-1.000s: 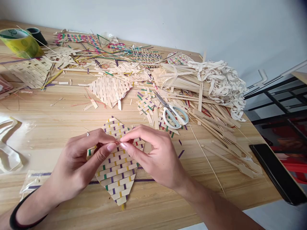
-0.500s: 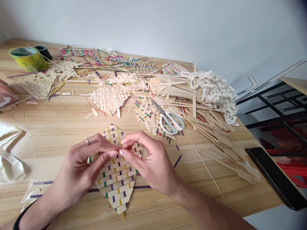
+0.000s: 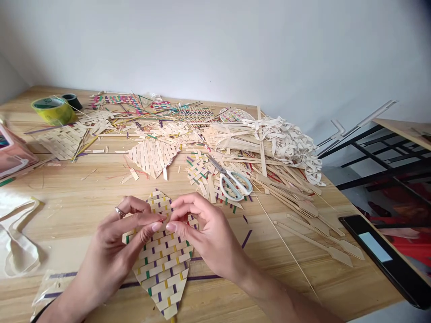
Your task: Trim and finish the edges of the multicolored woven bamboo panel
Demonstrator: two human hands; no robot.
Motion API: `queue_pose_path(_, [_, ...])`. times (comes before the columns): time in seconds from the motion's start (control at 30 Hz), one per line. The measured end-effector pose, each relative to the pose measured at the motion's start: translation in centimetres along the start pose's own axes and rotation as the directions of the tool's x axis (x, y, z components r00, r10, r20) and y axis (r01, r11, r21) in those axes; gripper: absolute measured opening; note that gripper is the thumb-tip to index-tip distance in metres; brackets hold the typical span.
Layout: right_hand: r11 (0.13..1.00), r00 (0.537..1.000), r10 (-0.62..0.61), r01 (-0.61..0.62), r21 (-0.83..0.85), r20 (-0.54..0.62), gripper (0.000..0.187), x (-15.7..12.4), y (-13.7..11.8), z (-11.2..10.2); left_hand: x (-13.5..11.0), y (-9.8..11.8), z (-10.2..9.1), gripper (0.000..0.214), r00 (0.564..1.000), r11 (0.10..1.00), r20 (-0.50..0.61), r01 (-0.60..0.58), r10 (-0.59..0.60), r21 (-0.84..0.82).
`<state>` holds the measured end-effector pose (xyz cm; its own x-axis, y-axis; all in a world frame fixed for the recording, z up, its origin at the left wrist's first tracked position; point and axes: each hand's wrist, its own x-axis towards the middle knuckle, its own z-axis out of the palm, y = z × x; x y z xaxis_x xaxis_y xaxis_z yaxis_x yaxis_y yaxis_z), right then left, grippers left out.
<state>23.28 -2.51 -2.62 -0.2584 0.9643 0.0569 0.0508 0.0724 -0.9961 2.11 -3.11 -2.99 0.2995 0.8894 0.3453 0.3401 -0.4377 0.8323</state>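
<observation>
My left hand (image 3: 123, 237), with a ring on one finger, pinches a tiny red strip (image 3: 162, 220) between thumb and index finger; most of the strip is hidden. Just to its right, my right hand (image 3: 205, 233) has its thumb and fingers apart, with nothing visible between them. Beneath both hands lies a woven diamond-shaped panel (image 3: 164, 271) of pale strips crossed by purple, yellow and green ones. The hands cover part of its middle.
Scissors (image 3: 232, 181) lie on woven scraps beyond my right hand. Further back are a bundle of pale strips (image 3: 229, 134), white cord (image 3: 289, 141) and yellow tape (image 3: 54, 112). Flat wooden sticks (image 3: 319, 246) and a phone (image 3: 380, 255) are at right.
My right thumb and fingertips have come apart from my left fingertips, which keep the red strip. The camera has tilted up a little, and the phone's screen now shows a bright patch.
</observation>
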Motion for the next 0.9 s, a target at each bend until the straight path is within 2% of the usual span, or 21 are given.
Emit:
queue_pose_path(0.23, [0.999,0.999,0.005,-0.008,0.054,0.046,0.027,-0.08,-0.17,0.28,0.49,0.45,-0.03,0.022,0.997,0.993,0.063,0.044,-0.037,-0.107])
queue_pose_path(0.43, [0.994,0.992,-0.109,0.108,0.021,0.068,0.014,0.03,-0.76,0.20,0.50,0.87,-0.10,0.019,0.993,0.993,0.084,0.084,-0.077,-0.084])
queue_pose_path(0.53, [0.989,0.987,-0.145,0.147,-0.016,0.067,0.007,0.19,-0.60,0.02,0.32,0.87,0.02,0.018,0.994,0.996,0.087,0.069,-0.065,-0.050])
queue_pose_path(0.63, [0.984,0.982,-0.176,0.174,0.027,0.073,0.004,0.31,-0.12,-0.10,0.17,0.77,0.14,0.020,0.993,0.999,0.114,0.041,-0.038,-0.029])
queue_pose_path(0.9, [0.989,0.978,-0.146,0.147,0.003,0.147,0.018,0.39,-0.42,-0.32,0.10,0.78,0.34,0.018,0.981,0.993,0.192,-0.036,0.014,0.111])
